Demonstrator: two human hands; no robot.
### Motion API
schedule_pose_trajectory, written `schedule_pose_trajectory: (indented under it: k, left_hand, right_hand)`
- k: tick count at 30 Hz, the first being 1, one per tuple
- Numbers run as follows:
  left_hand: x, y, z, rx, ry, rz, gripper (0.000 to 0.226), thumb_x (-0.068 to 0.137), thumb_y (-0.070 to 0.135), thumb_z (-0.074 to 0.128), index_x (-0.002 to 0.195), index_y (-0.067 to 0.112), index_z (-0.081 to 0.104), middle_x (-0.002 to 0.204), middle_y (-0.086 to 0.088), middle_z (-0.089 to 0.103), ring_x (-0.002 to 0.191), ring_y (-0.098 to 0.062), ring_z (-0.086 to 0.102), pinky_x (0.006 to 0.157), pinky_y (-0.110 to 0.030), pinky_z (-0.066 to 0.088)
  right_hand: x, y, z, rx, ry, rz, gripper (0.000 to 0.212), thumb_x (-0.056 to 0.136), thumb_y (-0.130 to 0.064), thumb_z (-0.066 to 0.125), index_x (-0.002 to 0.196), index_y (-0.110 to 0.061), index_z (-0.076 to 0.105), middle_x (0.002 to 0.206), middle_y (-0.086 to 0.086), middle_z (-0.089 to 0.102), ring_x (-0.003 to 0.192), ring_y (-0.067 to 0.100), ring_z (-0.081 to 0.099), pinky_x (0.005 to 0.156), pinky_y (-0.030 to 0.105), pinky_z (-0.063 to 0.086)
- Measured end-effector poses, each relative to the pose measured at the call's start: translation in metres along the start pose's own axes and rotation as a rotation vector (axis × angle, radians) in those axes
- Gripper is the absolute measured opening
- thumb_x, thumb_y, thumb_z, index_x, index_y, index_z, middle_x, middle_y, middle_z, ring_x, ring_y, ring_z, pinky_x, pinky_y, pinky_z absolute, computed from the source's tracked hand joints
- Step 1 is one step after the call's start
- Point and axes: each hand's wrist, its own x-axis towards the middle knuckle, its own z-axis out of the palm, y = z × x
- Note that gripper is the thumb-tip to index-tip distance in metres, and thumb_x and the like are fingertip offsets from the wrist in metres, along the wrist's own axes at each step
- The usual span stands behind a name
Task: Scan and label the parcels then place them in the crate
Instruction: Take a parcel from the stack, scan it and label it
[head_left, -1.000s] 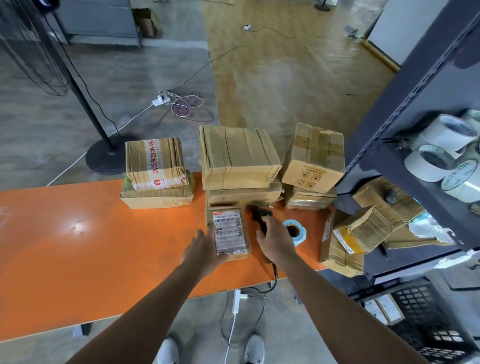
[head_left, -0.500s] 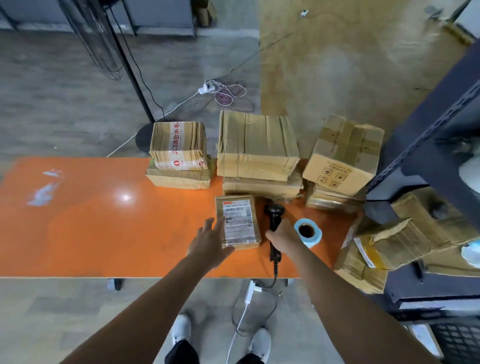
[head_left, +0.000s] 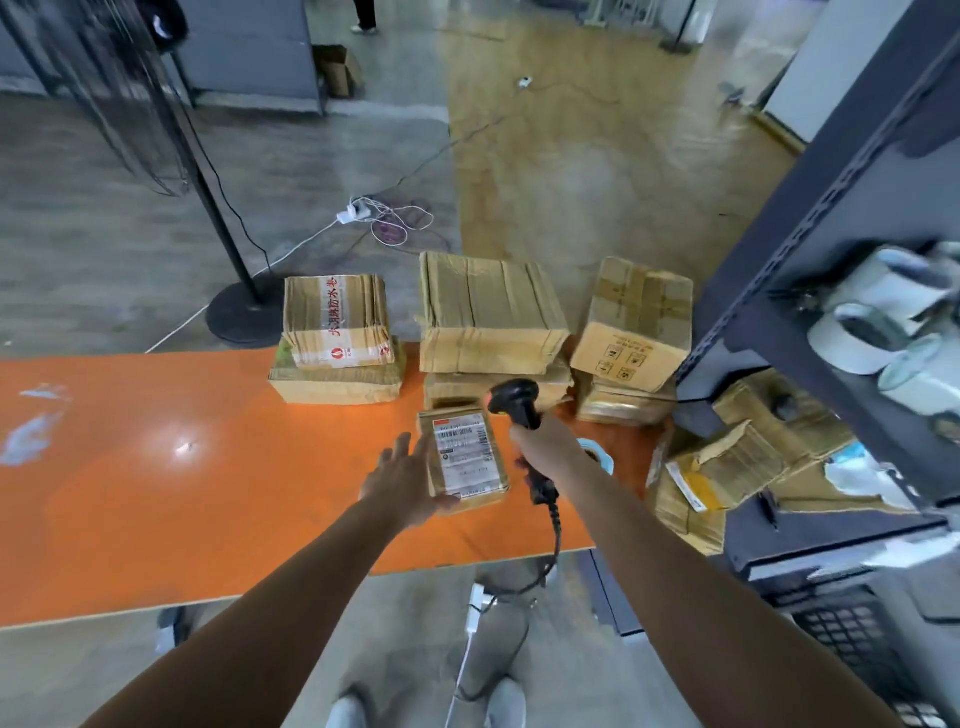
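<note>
A small brown parcel (head_left: 465, 457) with a white barcode label lies flat on the orange table (head_left: 182, 467). My left hand (head_left: 402, 480) rests against its left edge with fingers straight and spread, thumb at its near corner. My right hand (head_left: 545, 447) grips a black handheld scanner (head_left: 511, 400) with an orange trim, raised above the table just right of the parcel, its coiled cable hanging off the table's front edge. A blue label roll (head_left: 597, 454) peeks out behind my right wrist. A black crate (head_left: 857, 639) sits low on the right.
Stacks of taped cardboard parcels (head_left: 488, 312) line the table's far edge. A dark metal shelf (head_left: 810, 291) on the right holds tape rolls (head_left: 872, 332) and more torn parcels (head_left: 737, 457). A fan stand (head_left: 244, 317) and power cables (head_left: 384, 218) lie on the floor beyond.
My right hand has lifted the scanner off the table and raised it upright beside the parcel. My left hand stays at the parcel's left edge. The camera has tilted up.
</note>
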Motion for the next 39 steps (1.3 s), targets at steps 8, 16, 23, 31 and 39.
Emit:
schedule_pose_trajectory:
  k: [8,16,23,31,39]
  left_hand:
    - [-0.004,-0.011,-0.020,0.054,0.002,0.099,0.118,0.071,0.066,0.071,0.154,0.026,-0.003,0.162,-0.005,0.002,0.147,-0.032,0.009,0.107,-0.053,0.036]
    - [-0.006,-0.027,-0.024,0.127,0.015,0.148,0.118,0.073,0.078,0.057,0.154,0.026,-0.011,0.163,-0.006,-0.010,0.149,-0.035,-0.004,0.114,-0.058,0.021]
    - [-0.008,-0.038,-0.025,0.138,-0.010,0.176,0.118,0.072,0.082,0.053,0.154,0.025,-0.010,0.162,-0.007,-0.010,0.148,-0.036,-0.005,0.115,-0.057,0.019]
    - [-0.004,-0.038,-0.025,0.129,-0.021,0.194,0.117,0.073,0.080,0.055,0.154,0.024,-0.008,0.163,-0.007,-0.008,0.149,-0.035,-0.002,0.115,-0.057,0.020]
    - [0.005,-0.012,-0.022,0.111,-0.030,0.153,0.114,0.075,0.076,0.056,0.154,0.023,-0.007,0.162,-0.007,-0.009,0.149,-0.035,-0.004,0.116,-0.056,0.018]
  right_hand:
    - [-0.035,-0.032,0.022,0.082,0.003,0.096,0.016,0.094,-0.020,0.056,0.090,-0.005,0.054,0.066,0.006,0.052,0.042,0.013,0.049,0.040,0.021,0.042]
    - [-0.046,-0.027,0.039,0.058,0.072,0.100,0.024,0.092,-0.029,0.058,0.083,-0.007,0.058,0.063,0.005,0.057,0.045,0.016,0.053,0.048,0.026,0.046]
    - [-0.052,-0.030,0.050,0.116,0.109,0.106,0.017,0.091,-0.025,0.058,0.090,-0.007,0.059,0.067,0.005,0.059,0.045,0.013,0.053,0.046,0.025,0.045]
    - [-0.050,-0.028,0.048,0.106,0.121,0.100,0.019,0.091,-0.029,0.057,0.086,-0.011,0.057,0.069,0.005,0.057,0.046,0.012,0.052,0.045,0.025,0.045]
    - [-0.016,0.008,0.026,0.047,0.134,0.141,0.015,0.092,-0.017,0.052,0.097,-0.003,0.055,0.070,0.009,0.053,0.057,0.024,0.055,0.053,0.033,0.047]
